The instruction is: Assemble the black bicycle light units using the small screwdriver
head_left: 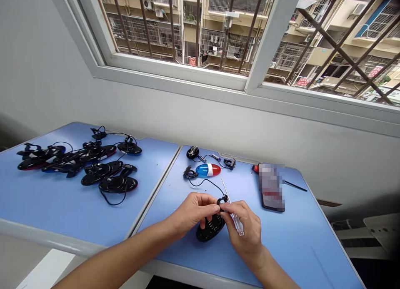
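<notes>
Because fingers [211,209] cover it, the black clamp [224,197] shows partly.

Head view, forward-down, apparently tilted

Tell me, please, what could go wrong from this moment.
1. The right hand holds the screwdriver while its fingers are also at the black ring clamp, so the tool might slip.
2. Small loose pieces lie near the left hand; a brush could scatter them.
3. The black cord trails close beyond the hands and might snag.
</notes>
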`<state>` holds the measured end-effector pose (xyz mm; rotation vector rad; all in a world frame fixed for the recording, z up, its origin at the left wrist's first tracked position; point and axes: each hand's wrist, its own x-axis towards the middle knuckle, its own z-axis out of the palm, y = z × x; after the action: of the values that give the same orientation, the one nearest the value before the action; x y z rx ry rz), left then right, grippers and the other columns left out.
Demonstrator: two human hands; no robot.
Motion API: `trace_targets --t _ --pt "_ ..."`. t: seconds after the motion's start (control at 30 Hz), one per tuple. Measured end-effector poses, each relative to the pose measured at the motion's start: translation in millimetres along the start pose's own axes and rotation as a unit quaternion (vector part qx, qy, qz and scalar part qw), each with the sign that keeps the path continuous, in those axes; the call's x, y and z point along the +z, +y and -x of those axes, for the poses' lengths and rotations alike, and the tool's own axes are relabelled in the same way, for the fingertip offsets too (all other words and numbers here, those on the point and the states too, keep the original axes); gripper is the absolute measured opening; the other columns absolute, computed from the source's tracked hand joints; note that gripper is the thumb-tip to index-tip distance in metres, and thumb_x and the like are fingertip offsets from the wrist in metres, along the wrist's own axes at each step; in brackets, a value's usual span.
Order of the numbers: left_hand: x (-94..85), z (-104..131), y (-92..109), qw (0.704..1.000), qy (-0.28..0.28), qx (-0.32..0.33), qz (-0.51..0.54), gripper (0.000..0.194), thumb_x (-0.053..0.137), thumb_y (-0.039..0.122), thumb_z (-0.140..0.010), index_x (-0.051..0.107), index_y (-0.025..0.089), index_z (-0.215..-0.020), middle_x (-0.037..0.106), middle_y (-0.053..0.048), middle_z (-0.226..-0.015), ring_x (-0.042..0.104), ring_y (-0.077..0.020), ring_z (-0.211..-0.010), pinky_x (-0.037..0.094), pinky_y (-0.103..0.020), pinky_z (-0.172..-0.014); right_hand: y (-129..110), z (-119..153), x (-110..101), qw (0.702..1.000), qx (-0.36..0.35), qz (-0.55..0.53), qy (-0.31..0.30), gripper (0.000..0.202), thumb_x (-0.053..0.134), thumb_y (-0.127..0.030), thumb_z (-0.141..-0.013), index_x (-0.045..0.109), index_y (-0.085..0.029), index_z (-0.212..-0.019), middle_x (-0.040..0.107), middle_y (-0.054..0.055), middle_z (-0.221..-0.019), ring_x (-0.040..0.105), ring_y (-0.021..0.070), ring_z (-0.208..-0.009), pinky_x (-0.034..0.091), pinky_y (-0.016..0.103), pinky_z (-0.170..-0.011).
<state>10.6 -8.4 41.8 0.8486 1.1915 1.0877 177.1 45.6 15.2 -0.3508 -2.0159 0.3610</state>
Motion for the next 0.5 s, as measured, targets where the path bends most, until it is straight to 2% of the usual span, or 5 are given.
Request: trace_targets --t 0.37,0.5 --pt "-4.7 -3.8 -6.4 0.999 0.004 0.027 -0.033 0.044 0.075 0.051 -0.065 0.071 0.01 -0.082 0.057 -0.001 -0.064 0.047 -0.0111 -0.058 0.036 -0.02 -0.045 -2.6 -2.8 -0.4 0.999 -0.029 0.042 -0.012 0.03 0.058 -0.002 -0.085 0.056 -0.022 -0.107 0.071 0.002 -0.082 0.06 0.0139 -0.066 0.052 0.026 -0.056" --pt "-4.4 -2.6 -5.3 0.999 0.001 0.027 -0.035 0.043 0.075 0.05 -0.067 0.071 0.01 -0.083 0.057 -0.001 -0.065 0.047 -0.0111 -0.059 0.037 -0.019 -0.045 -0.9 -0.7 -1.9 0.999 -0.042 0.025 -0.014 0.035 0.059 -0.001 -0.084 0.055 -0.021 -0.112 0.072 0.003 -0.085 0.063 0.0154 -0.073 0.054 0.028 -0.061"
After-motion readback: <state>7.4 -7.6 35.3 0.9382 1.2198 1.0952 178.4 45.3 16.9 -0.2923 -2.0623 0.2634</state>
